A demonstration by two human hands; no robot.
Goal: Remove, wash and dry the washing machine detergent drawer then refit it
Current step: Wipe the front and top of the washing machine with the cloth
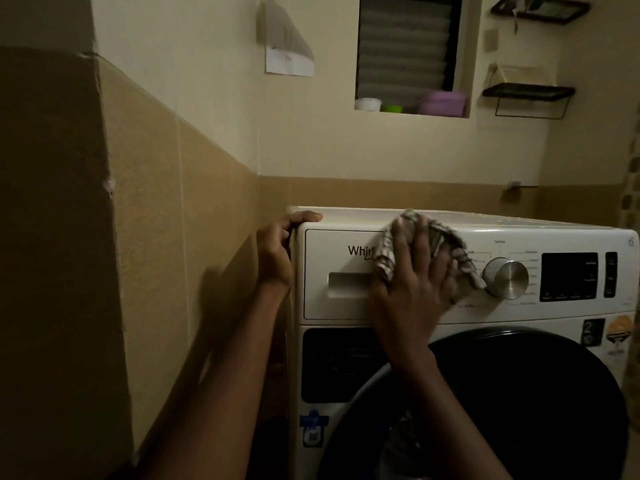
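Head view. Shows drawer [332,247] seated flush in washer [561,237] front, centre-left of frame, handle recess uncovered. Finds left grip [277,251] clamped on washer's top left corner, thumb over the top edge, fingers curled down the side. Finds right grip [415,271] spread apart and flat, pressing patterned cloth [386,261] against the panel at frame centre, over drawer's right edge and just left of knob [506,278]. Cloth bunched beneath the palm, trailing toward knob.

Judged step: final drying wipe of drawer face, with removal, wash and refit seemingly done. Judged near completion. Next move calls for sweeping cloth leftward across the recess under firm, even pressure, bracing washer with left grip, then confirming drawer sits fully home. Cannot tell in this dim light whether moisture remains.
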